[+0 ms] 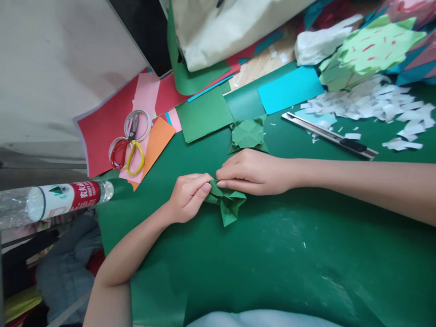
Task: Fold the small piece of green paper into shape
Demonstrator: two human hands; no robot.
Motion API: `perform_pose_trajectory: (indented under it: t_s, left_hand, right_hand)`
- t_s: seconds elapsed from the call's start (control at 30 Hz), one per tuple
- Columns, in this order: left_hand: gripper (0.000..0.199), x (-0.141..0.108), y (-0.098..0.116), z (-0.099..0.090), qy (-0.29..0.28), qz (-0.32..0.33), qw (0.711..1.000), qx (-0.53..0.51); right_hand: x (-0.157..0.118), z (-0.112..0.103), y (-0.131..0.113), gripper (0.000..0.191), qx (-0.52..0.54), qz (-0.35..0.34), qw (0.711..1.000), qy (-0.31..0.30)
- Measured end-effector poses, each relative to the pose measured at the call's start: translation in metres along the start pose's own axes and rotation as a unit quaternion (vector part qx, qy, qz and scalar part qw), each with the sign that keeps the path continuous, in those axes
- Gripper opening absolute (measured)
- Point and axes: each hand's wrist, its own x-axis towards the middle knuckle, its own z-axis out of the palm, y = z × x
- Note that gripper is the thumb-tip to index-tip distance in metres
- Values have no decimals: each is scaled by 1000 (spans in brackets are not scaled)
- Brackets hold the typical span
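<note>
Under the fingers at mid-table, part of the folded green paper piece [229,203] was hidden, so its full shape could not be made out; the left hand [186,196] pinched its left edge and the right hand [254,172] pressed and gripped its top, on the green sheet [272,254]. Just beyond lay 1 finished green fold [248,134], with scissors [131,143], a utility knife [330,135], white scraps [371,106] and a bottle [64,197], cut off at the left edge.
</note>
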Motion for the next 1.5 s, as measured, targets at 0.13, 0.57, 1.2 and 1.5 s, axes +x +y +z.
perform_pose_trajectory:
  t_s: [0.13, 0.57, 1.2, 1.5]
  left_hand:
    - [27, -1, 2, 0, 7, -25, 1000, -3]
    - [19, 1, 4, 0, 38, -23, 999, 10]
    - [21, 0, 3, 3, 53, -46, 997, -22]
    - [22, 0, 3, 3, 52, -55, 997, -23]
  right_hand:
    - [0, -1, -1, 36, 17, 20, 1000, 7]
    - [0, 0, 0, 36, 26, 19, 999, 20]
    - [0, -5, -5, 27, 75, 22, 997, 19]
    - [0, -4, -4, 22, 70, 23, 997, 15]
